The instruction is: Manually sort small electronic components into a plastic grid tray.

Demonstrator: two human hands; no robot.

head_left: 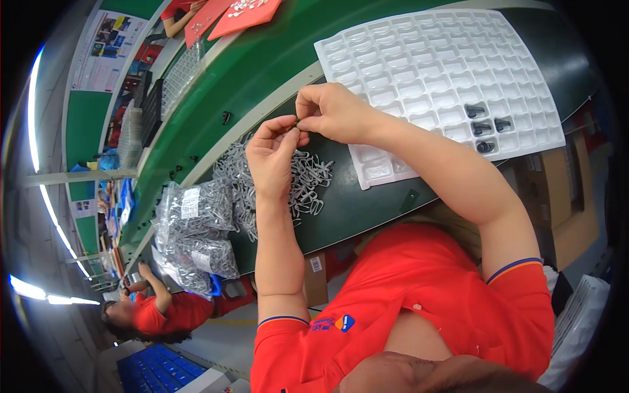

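Note:
My left hand [274, 152] and my right hand [333, 115] meet fingertip to fingertip above the bench. Both are closed in a pinch around a tiny dark piece [297, 123], mostly hidden by the fingers, so its kind does not show. Under and beside my left hand spreads a heap of grey loop-shaped pieces [313, 175]. To the right lies a white moulded tray [393, 52] with rows of pockets. Several small black parts [482, 128] sit in pockets near its right side.
Clear plastic bags [196, 216] full of grey pieces lie left of the heap. A black part [226, 118] rests on the green conveyor [252, 75] beyond the bench [354, 203]. Cardboard boxes [570, 216] stand at right. A co-worker in red [173, 314] is at left.

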